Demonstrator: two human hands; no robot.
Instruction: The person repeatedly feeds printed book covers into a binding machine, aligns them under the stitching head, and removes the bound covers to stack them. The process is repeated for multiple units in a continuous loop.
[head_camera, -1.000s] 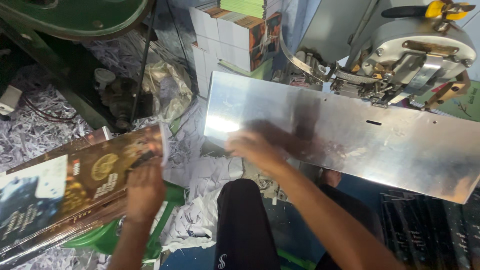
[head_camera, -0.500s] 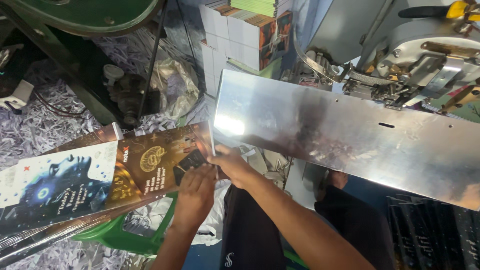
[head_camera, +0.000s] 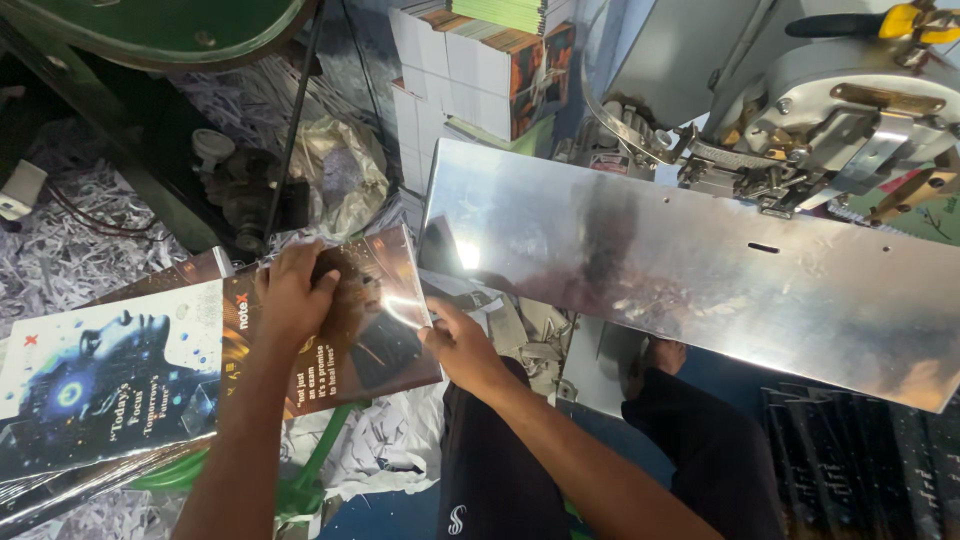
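Left hand (head_camera: 290, 295) spread flat, pressing the top glossy printed cover sheet (head_camera: 340, 330) of the stack; right hand (head_camera: 462, 345) pinching its right edge, beside the steel machine plate (head_camera: 700, 280).

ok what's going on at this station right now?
A person seated at a metal stitching machine has both hands on a stack of glossy printed cover sheets, dark blue and brown. The left hand presses flat on the top sheet; the right hand grips the stack's right edge. The stack lies left of the machine's shiny steel plate, which has nothing on it. Shredded paper trimmings cover the floor, and white cartons are stacked behind.
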